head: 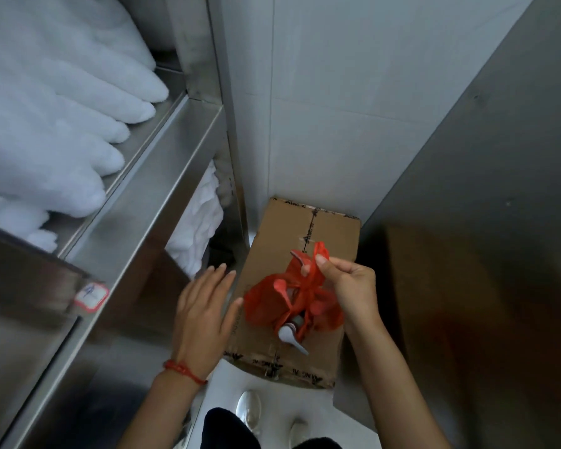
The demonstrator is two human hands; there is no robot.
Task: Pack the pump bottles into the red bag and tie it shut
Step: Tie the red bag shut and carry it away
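Red bag (292, 299) on the cardboard box (272, 351) — right hand (353, 286) pinches its top, left hand (201, 312) spread empty.

Linen storeroom: steel shelves (162, 163) stacked with white towels (55, 124).

The light is soft, cool and fairly dim, with no hard-edged shadows anywhere. The brightest areas lie up and to the left of the left hand (204, 306), where the white towels (55, 124) are nearly blown out and lose their texture, and the steel shelf edge (162, 163) carries a broad, dull sheen rather than sharp glare. To the right of the right hand (353, 286) the scene drops into deep brown-black shadow with little detail. The left hand's fingertips are slightly smeared by motion, and the label (91, 294) to its left is blurred and unreadable. Straight edges bow outward toward the frame borders from the wide lens, and the whole picture looks soft and a little noisy.
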